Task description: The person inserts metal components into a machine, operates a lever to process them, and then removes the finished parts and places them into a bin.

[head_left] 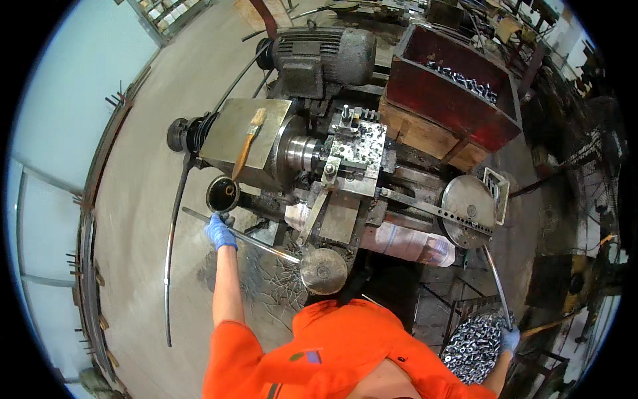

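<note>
My left hand (221,231), in a blue glove, is closed round a long metal rod (266,247). This rod slants down to a round metal disc (323,271) in front of the machine. Just beyond the fingers is a round dark pot (222,194) with a ring-shaped thing inside. Far to the right, my right hand (510,339), also gloved, is closed at the lower end of another metal rod (497,282), which reaches up to a larger disc (469,207). Beside that hand, a heap of small shiny metal parts (473,347) fills a container whose rim is mostly hidden.
A lathe-like machine has a metal headstock (232,143), a tool block (359,146) and a motor (325,54) behind. A wooden-handled brush (247,147) lies on the headstock. A red box (452,93) of metal parts stands back right. Thin scraps (282,286) litter the floor.
</note>
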`<state>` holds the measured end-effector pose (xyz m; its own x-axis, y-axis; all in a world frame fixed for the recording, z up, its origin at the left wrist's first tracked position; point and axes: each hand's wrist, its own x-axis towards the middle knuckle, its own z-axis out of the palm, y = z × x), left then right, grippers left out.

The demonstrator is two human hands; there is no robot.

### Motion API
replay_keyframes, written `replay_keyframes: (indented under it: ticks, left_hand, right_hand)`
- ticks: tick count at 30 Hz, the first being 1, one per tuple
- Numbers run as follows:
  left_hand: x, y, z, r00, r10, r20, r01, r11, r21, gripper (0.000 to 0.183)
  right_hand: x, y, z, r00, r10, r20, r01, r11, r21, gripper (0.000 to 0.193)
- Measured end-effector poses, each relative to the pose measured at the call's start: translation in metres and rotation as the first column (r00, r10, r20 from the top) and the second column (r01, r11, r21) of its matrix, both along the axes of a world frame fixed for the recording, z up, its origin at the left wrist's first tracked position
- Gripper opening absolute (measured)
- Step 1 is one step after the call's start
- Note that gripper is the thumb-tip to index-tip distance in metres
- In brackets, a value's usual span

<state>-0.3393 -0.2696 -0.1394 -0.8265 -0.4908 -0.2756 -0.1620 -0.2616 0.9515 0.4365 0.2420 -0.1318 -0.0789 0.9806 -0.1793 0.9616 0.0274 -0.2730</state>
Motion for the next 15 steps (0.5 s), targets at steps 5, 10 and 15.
replay_keyframes:
  ticks: [5,10,15]
  left_hand:
    - [-0.002,-0.007,-0.013,1.0,0.003,-0.03,-0.004,1.0,-0.026,0.01]
    - [0.001,-0.005,-0.012,0.997,-0.016,-0.077,0.01,0.997,-0.074,0.011]
    - [0.006,-0.001,-0.002,0.998,-0.015,-0.058,0.01,0.996,-0.085,0.01]
  right_hand:
    - [0.022,0.0,-0.019,0.993,0.009,0.116,-0.019,0.996,0.087,0.03]
    - [0.042,-0.005,-0.023,0.975,-0.067,0.214,0.049,0.995,0.088,0.031]
    - [0.038,-0.016,-0.025,0.962,-0.082,0.262,0.041,0.987,0.158,0.037]
